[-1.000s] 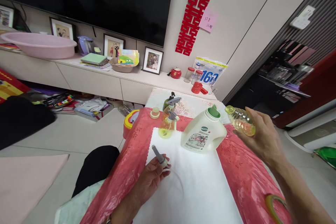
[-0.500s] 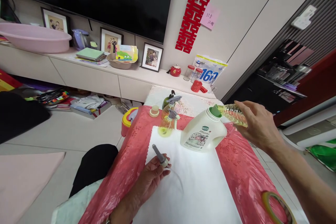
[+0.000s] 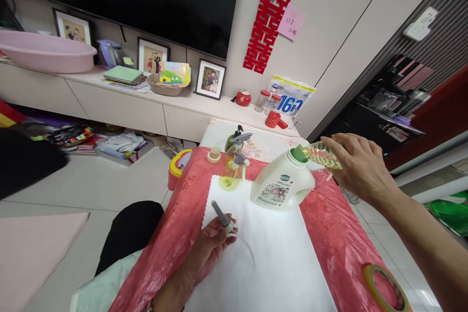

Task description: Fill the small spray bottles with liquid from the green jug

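Note:
My left hand [image 3: 215,243] pinches a grey pump head [image 3: 222,217] by its collar, and a thin clear dip tube [image 3: 250,248] trails from it above the white cloth [image 3: 263,278]. Out to the right, my right hand [image 3: 360,168] is wrapped around a clear ribbed bottle [image 3: 321,153] with pale yellow liquid. This bottle is tipped on its side, its mouth at the green spout [image 3: 299,154] of a white detergent jug [image 3: 281,185]. The jug stands upright on the cloth. Left of it are a spray bottle [image 3: 231,178] with yellow liquid and further bottles behind.
A cream cap [image 3: 214,154] sits on the red table cover [image 3: 175,234]. A roll of tape [image 3: 385,287] lies at the near right. Behind the table, a low cabinet [image 3: 127,109] holds framed photos, a pink basin [image 3: 47,53] and jars. A yellow-red container [image 3: 178,165] stands at the table's left.
My right hand has lifted slightly and the ribbed bottle is tilted a little more toward the jug's spout. My left hand keeps its hold on the pump head. The view has shifted slightly.

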Demonstrator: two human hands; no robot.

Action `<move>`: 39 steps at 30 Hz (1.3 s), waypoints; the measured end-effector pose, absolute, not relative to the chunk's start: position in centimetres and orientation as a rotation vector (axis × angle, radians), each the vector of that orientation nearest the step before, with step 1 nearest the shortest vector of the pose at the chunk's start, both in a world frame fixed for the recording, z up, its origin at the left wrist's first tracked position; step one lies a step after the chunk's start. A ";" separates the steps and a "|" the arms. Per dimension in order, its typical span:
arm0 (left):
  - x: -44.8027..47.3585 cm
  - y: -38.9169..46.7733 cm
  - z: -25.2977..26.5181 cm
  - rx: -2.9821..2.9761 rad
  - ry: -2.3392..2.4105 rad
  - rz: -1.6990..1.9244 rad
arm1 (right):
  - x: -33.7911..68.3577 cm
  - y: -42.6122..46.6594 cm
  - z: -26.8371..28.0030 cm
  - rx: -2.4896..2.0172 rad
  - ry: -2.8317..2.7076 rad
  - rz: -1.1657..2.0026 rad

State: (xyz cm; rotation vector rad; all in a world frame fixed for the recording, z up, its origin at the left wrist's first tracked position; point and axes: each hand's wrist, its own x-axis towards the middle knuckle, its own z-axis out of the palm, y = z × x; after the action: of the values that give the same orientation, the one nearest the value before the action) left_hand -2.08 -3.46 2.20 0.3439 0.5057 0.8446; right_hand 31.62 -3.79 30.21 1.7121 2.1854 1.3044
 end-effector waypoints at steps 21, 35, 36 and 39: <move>-2.1 -3.5 2.0 0.358 0.479 0.845 | 30.4 -3.3 31.6 1.611 2.170 1.302; -2.1 -3.6 2.4 0.351 0.491 0.842 | 27.5 -3.4 32.9 1.460 2.061 1.416; -2.1 -3.6 2.4 0.348 0.488 0.843 | 27.4 -3.4 32.7 1.458 2.044 1.433; -2.2 -3.5 2.3 0.344 0.469 0.846 | 27.6 -3.6 32.0 1.523 2.044 1.443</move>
State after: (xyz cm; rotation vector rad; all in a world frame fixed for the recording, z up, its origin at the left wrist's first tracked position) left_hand -2.22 -3.54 2.32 0.3439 0.4686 0.8463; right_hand 27.56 -3.62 31.96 1.5233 2.0441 1.4435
